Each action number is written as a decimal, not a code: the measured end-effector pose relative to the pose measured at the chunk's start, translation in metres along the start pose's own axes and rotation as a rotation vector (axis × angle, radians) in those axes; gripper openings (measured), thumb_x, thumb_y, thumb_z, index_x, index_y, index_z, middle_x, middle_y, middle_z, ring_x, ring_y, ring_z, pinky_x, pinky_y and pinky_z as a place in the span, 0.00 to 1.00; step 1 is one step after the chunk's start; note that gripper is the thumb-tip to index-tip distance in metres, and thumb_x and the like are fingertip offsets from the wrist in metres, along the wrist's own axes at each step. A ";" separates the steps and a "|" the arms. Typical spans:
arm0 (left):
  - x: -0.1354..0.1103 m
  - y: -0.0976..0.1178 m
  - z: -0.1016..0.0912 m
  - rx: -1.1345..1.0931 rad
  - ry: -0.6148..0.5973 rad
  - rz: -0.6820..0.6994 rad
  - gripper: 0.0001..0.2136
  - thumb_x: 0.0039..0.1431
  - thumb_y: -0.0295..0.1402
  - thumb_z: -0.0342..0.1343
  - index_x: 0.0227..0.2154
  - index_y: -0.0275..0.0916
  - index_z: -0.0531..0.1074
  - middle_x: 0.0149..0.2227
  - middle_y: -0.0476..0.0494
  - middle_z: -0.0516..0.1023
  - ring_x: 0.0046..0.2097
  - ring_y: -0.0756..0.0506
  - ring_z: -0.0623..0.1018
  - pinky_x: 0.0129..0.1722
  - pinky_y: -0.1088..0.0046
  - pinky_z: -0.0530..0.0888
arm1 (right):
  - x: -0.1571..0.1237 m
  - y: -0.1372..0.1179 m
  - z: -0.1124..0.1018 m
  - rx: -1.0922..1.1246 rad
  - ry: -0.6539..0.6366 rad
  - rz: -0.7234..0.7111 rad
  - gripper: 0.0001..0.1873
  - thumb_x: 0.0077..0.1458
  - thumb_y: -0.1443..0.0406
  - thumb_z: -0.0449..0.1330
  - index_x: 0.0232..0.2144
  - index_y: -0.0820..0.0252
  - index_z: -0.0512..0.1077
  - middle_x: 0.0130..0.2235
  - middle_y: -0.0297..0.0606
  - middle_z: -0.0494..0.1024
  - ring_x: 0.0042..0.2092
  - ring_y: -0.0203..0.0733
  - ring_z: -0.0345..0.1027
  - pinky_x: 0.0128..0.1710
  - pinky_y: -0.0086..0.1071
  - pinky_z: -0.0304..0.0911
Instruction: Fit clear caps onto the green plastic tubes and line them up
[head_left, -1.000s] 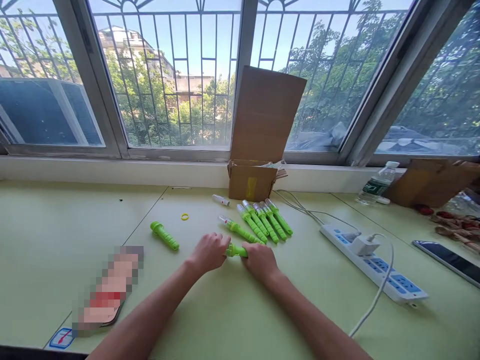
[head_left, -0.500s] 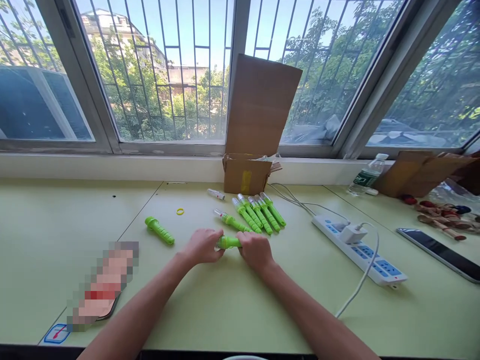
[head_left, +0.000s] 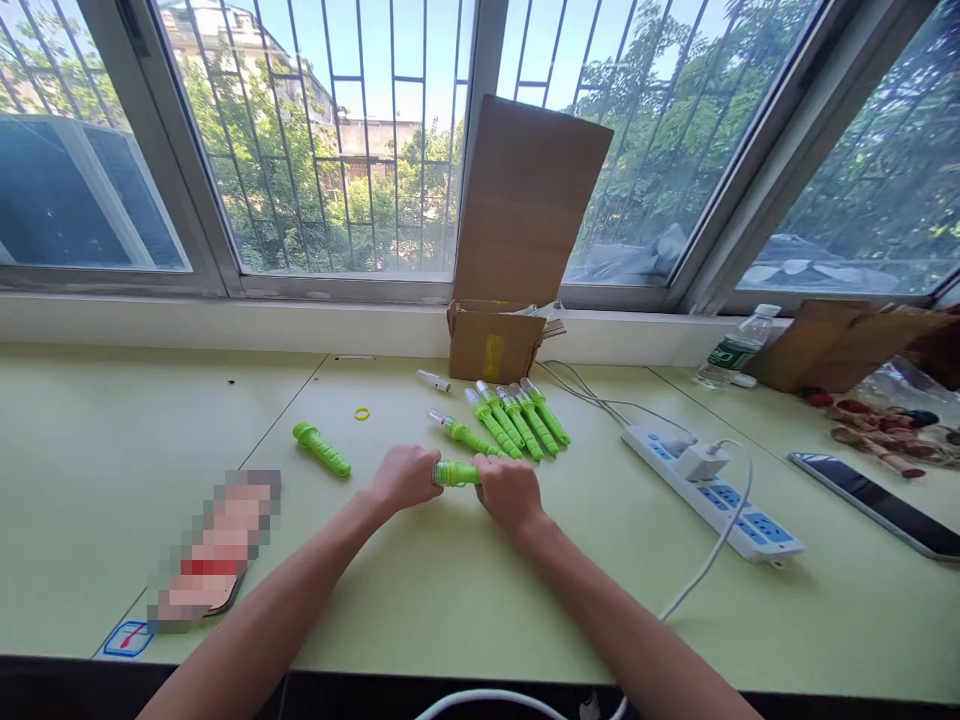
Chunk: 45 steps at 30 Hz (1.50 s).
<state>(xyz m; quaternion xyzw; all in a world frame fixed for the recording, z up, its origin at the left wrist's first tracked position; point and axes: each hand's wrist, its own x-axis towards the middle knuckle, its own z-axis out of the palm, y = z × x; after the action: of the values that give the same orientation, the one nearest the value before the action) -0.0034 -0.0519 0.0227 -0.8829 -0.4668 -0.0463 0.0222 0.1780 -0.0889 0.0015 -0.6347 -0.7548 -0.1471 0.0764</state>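
Both my hands hold one green plastic stick (head_left: 454,473) just above the pale green table (head_left: 465,580). My left hand (head_left: 405,477) is closed round its left end and my right hand (head_left: 510,492) grips its right part. Just beyond them lie several finished green sticks with clear tips (head_left: 517,422) in a slanted row. A lone green handle (head_left: 322,449) lies to the left, a small yellow ring (head_left: 362,413) behind it, and a small white piece (head_left: 433,380) near the box.
An open cardboard box (head_left: 495,345) stands against the window sill. A white power strip (head_left: 712,495) with a plugged charger and cables runs on the right, a phone (head_left: 877,503) beyond it, a water bottle (head_left: 736,348) and more cardboard at the back right. A blurred flat item (head_left: 214,550) lies at the left.
My hands have stayed together on the green stick, and the left hand has closed further over its end. The camera view has tipped slightly.
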 end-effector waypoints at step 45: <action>0.000 0.002 -0.002 -0.049 -0.058 0.011 0.09 0.46 0.37 0.52 0.29 0.39 0.72 0.30 0.40 0.77 0.33 0.41 0.77 0.30 0.70 0.68 | 0.001 0.000 -0.004 -0.046 -0.013 -0.058 0.10 0.53 0.72 0.50 0.30 0.61 0.71 0.29 0.42 0.77 0.30 0.41 0.70 0.26 0.32 0.46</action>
<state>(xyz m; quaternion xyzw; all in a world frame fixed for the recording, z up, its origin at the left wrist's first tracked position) -0.0015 -0.0533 0.0242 -0.8866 -0.4612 -0.0319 -0.0130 0.1773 -0.0894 0.0051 -0.6152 -0.7697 -0.1625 0.0523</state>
